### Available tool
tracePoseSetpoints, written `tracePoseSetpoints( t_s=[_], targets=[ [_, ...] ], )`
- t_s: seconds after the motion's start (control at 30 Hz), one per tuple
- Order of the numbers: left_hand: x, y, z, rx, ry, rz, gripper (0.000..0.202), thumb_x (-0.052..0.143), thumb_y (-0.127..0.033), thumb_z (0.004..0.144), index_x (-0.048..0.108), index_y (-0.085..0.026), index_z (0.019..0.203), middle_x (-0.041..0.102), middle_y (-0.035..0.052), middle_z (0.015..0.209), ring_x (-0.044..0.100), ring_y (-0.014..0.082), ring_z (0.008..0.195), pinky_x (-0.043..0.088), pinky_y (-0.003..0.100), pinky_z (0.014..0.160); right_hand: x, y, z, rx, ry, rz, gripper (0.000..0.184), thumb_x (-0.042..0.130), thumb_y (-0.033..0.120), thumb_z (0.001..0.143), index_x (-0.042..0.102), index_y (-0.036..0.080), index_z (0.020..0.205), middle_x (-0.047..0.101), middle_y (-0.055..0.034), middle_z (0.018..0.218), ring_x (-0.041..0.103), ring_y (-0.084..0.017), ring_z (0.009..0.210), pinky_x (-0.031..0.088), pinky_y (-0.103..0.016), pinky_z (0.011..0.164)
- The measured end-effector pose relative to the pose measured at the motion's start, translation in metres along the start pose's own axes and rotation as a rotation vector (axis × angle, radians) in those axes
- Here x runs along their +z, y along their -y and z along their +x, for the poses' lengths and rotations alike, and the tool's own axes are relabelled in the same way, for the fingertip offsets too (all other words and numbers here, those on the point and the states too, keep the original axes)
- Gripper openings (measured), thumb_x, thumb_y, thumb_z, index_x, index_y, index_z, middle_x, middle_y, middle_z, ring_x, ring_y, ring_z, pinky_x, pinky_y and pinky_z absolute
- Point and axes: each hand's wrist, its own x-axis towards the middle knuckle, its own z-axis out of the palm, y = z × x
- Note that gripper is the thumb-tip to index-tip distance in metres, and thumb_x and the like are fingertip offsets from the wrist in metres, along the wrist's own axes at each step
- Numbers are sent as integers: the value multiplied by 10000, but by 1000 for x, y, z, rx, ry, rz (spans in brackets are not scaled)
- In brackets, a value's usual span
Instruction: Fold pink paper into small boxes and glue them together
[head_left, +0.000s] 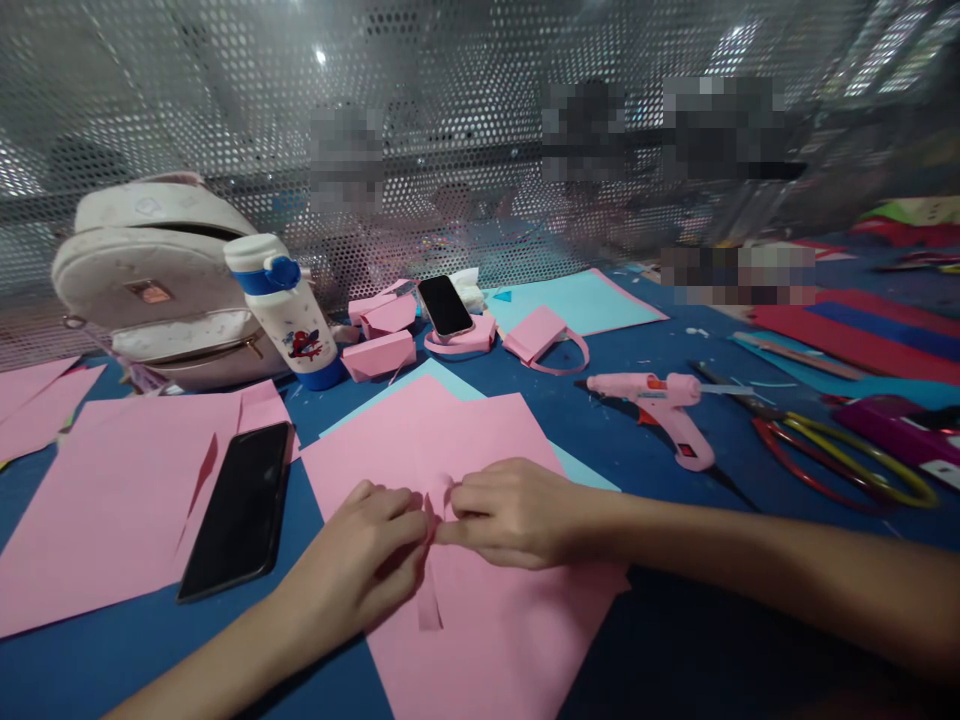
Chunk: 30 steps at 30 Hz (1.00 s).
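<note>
Both hands meet over a large pink paper sheet (495,620), which lies over a light blue sheet (585,468). My left hand (379,540) pinches a narrow pink paper strip (428,600); one end of it hangs down across the sheet. From the other side, my right hand (510,515) grips the same strip, its fingers closed near a curled upper part. The fingertips of the two hands nearly touch, and they hide the middle of the strip.
A black phone (244,500) lies on pink paper at left. Behind stand a spider-figure bottle (289,320) and a white backpack (172,280). Folded pink paper pieces (379,355) sit beyond the sheet. At right are a pink glue gun (664,405) and scissors (840,455).
</note>
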Motion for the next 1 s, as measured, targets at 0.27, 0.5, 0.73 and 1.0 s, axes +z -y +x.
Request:
tracePoseSetpoints(
  t_s=[0.27, 0.5, 0.73, 1.0],
  targets=[
    [-4, 4, 2, 31, 10, 8, 181, 426, -190, 966, 490, -194, 796, 565, 3, 794, 470, 160, 705, 289, 323, 689, 1, 0, -1, -26, -27, 6, 288, 472, 187, 986, 666, 195, 1199, 567, -13, 796, 462, -149, 647, 332, -289, 555],
    [-2, 5, 1, 37, 15, 12, 180, 419, -176, 971, 512, -193, 818, 559, -3, 806, 459, 151, 710, 288, 321, 693, 0, 0, -1, -41, -12, 0, 287, 474, 180, 978, 661, 192, 1194, 566, -14, 792, 451, -148, 649, 335, -280, 564],
    [-8, 10, 4, 139, 43, -28, 171, 438, -144, 965, 551, -204, 852, 549, -15, 770, 487, 141, 727, 323, 312, 726, 0, 0, -1, -42, -57, -16, 271, 482, 169, 973, 676, 191, 1160, 584, -13, 806, 452, -147, 647, 333, -285, 554],
    [-6, 7, 3, 91, -2, 18, 207, 446, -212, 977, 480, -198, 773, 539, -12, 748, 458, 154, 692, 305, 312, 692, 0, 0, -2, -82, -12, -7, 279, 469, 201, 988, 663, 211, 1188, 584, -13, 786, 477, -144, 655, 327, -277, 558]
  ],
)
